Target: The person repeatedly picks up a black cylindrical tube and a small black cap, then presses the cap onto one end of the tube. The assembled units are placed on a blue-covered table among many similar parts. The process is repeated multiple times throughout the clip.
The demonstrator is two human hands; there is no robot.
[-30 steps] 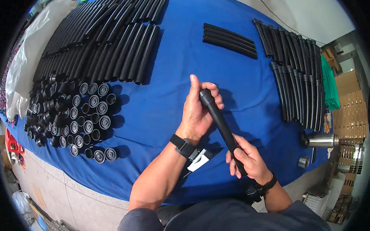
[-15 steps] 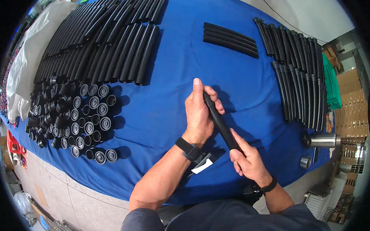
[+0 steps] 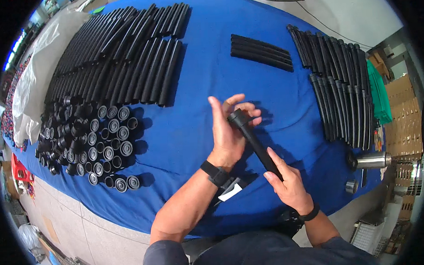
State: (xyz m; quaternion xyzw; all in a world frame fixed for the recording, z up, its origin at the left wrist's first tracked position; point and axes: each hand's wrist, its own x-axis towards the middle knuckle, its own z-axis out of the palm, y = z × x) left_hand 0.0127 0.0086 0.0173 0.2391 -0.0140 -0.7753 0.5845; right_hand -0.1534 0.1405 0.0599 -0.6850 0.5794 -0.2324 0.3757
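Observation:
My right hand [image 3: 292, 186] grips the lower end of a black tube [image 3: 259, 147], which slants up and left above the cloth. A wider black cap [image 3: 238, 118] sits on the tube's upper end. Around that end my left hand [image 3: 227, 139] is open, thumb and fingers spread; whether its palm touches the cap I cannot tell. To the left lies a heap of black round caps [image 3: 108, 153], some showing ringed faces. Behind them, rows of plain black tubes [image 3: 147, 71] lie side by side.
Several black tubes [image 3: 260, 52] lie together at the far middle of the blue cloth [image 3: 204, 53]. Capped tubes [image 3: 343, 93] are stacked at right, beside a green crate [image 3: 379, 94]. A steel flask [image 3: 372, 161] and a grey tape roll [image 3: 351, 187] sit at the right edge.
My left hand has opened from its grip at the tube's upper end, baring the cap there. My right hand still holds the lower end. The view has shifted slightly.

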